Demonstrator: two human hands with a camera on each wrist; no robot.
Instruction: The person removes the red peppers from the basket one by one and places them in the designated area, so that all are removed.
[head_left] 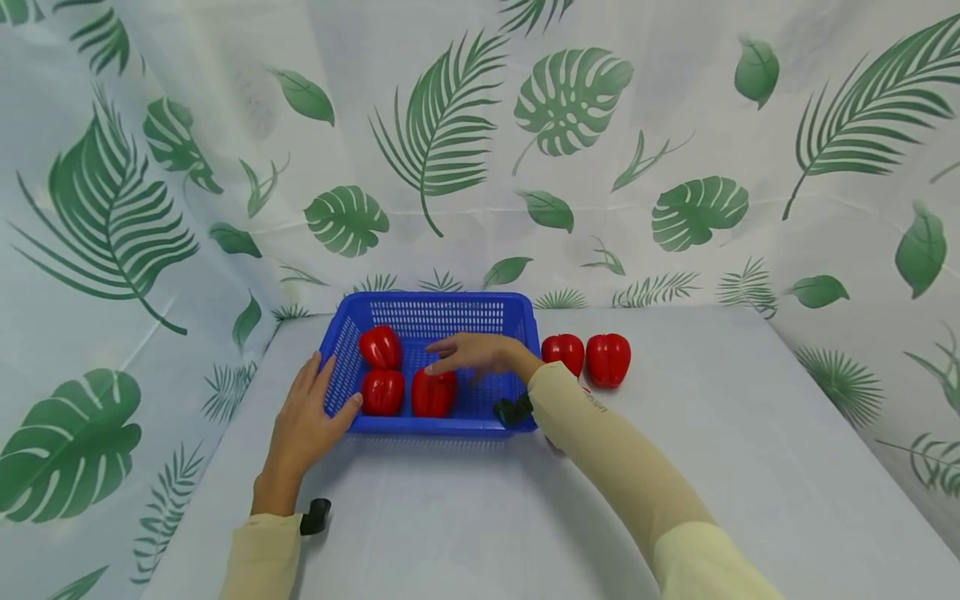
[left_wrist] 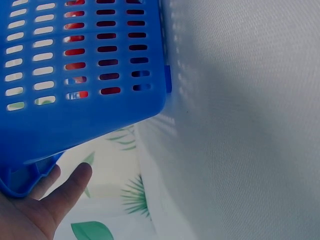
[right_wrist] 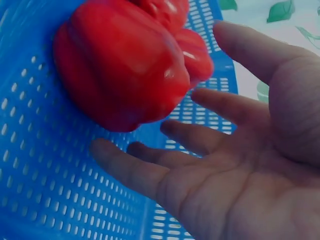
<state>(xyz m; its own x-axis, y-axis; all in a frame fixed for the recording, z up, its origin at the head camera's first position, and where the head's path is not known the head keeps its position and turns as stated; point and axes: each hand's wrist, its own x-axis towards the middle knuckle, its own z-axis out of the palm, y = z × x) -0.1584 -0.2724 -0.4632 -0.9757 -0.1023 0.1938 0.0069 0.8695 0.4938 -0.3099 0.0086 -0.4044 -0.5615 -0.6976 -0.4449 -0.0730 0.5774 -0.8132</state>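
Pale sleeve, right hand and left hand spread at blue basket, white tabletop, leaf-print curtain behind.

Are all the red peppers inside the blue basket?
No, at least two red peppers lie on the table beside the blue basket.

I have the rectangular blue perforated plastic basket on the flat white surface, the white leaf-printed sheet behind it. Inside, toward its left, one glossy red lobed pepper lies behind a second pepper; right of that front one sits a third pepper, near the right fingers. The left fingers are at the basket's left end. Outside, to the right, I see a fourth pepper, then a fifth pepper.
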